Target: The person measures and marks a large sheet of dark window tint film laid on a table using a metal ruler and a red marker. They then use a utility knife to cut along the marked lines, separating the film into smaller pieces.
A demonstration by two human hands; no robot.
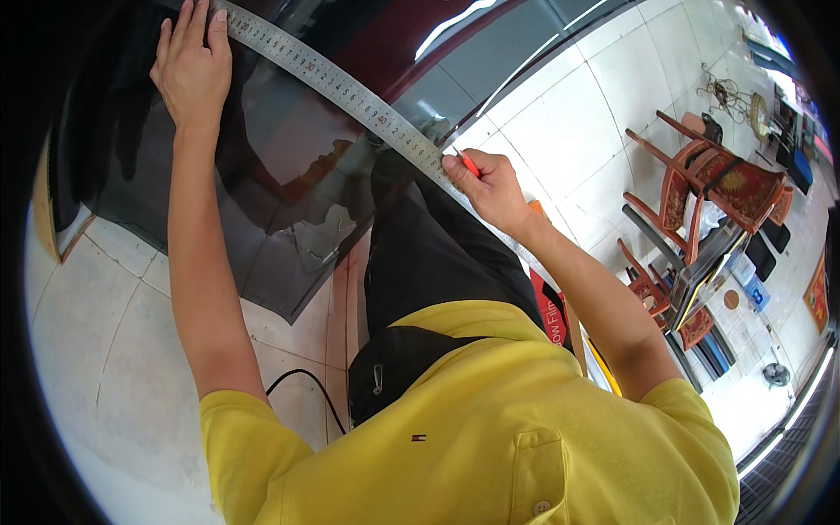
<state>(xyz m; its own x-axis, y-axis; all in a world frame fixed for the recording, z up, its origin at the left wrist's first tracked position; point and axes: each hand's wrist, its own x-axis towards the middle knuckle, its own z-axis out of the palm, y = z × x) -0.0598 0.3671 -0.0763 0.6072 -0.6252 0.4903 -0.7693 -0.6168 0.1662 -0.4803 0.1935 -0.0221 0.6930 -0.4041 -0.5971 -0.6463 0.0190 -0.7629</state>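
A long metal ruler (337, 86) runs slantwise over a dark, glossy film sheet (262, 210), from the upper left down toward my right hand. My left hand (192, 74) lies flat at the upper left, fingers stretched out, its thumb beside the ruler's edge. At the ruler's lower right end is my right hand (492, 192), closed around a slim red-orange tool (470, 163); its tip is too small to make out. The right thumb rests at the ruler's end. The sheet's lower corner hangs down over the tiled floor, left of my legs.
A dark red reflective surface (437, 52) stretches beyond the ruler. On the right, wooden chairs with patterned red seats (744, 179) are stacked by a glass-topped table (704, 271). A red box (549, 306) stands near my right leg, and a black cable (306, 374) curves near my left side.
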